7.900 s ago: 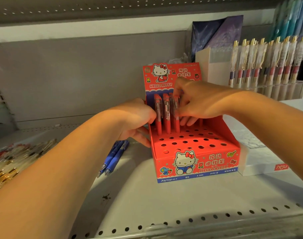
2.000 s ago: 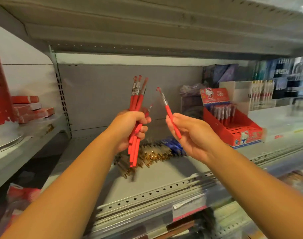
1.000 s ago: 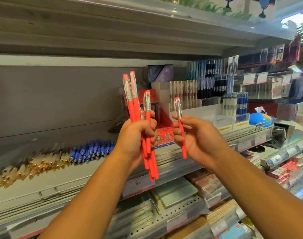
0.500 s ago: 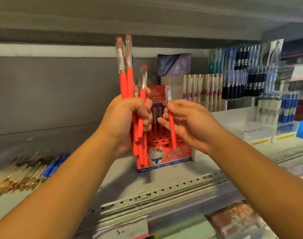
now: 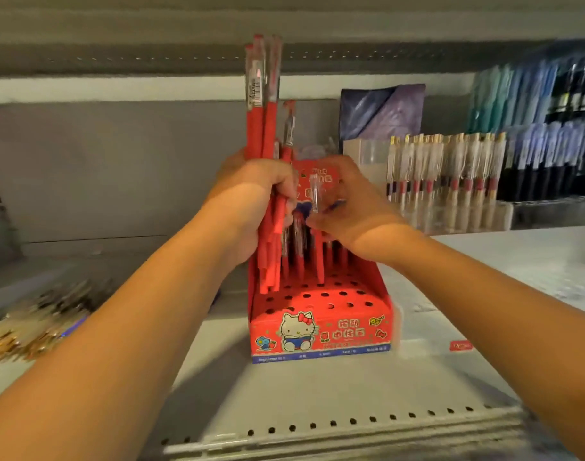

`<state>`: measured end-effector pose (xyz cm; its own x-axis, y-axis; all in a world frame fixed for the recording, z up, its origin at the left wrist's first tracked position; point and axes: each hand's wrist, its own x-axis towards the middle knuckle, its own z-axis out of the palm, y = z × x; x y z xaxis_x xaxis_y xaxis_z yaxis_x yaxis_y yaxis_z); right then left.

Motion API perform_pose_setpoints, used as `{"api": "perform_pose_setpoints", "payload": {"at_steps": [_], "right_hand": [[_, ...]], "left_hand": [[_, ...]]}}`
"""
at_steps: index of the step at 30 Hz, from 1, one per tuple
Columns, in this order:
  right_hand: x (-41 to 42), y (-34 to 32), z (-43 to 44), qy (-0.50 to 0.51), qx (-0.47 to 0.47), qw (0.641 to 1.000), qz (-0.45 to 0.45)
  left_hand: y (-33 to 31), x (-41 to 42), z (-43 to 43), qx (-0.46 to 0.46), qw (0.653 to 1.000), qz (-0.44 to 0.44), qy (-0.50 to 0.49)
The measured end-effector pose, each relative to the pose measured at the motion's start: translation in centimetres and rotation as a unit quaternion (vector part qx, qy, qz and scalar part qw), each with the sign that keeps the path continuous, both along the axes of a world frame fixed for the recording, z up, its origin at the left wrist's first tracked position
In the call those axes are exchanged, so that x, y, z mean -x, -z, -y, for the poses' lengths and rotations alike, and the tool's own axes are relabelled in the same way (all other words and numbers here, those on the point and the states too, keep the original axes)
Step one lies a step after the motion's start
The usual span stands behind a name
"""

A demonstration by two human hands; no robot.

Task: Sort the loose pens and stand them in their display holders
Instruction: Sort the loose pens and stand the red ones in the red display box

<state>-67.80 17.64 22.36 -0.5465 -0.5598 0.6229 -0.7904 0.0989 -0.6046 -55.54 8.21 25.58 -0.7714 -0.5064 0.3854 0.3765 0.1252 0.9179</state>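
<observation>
Left hand point(image 5: 261, 207) has a tight grip on a bunch of red pens point(image 5: 266, 128), tips hanging just above the back-left holes of the red holder point(image 5: 321, 324), which sits on the shelf point(image 5: 317, 394). Right hand point(image 5: 347, 207) pinches a single pen point(image 5: 315, 197) by its clear upper end, w/ the red barrel pointing down into the back rows; whether its tip is already in a hole can't be told, frame is blurry. A few pens already stand in the back rows, front holes empty. More loose pens point(image 5: 35, 324) lie on the shelf at left, gold and blue ones.

Risks, as I judge them:
- Bunch sits uneven in the fist, some pens much higher; a looser grip prob. lets one slide out onto the holder or shelf.
- Hands are touching or nearly so, right over the standing pens; a knuckle bump could tip them.
- Holder looks like light card; pushing a pen in at an angle may shove it back or miss the hole.
</observation>
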Motion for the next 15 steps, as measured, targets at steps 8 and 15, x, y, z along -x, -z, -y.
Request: {"api": "perform_pose_setpoints", "payload": {"at_steps": [8, 15], "right_hand": [[1.2, 0.7, 0.0, 0.043, -0.008, 0.995, -0.092], [1.1, 0.7, -0.4, 0.051, -0.012, 0.996, -0.073]], "left_hand": [[1.7, 1.0, 2.7, 0.076, 0.995, -0.031, -0.056], [2.7, 1.3, 3.8, 0.096, 0.994, -0.014, -0.041]]}}
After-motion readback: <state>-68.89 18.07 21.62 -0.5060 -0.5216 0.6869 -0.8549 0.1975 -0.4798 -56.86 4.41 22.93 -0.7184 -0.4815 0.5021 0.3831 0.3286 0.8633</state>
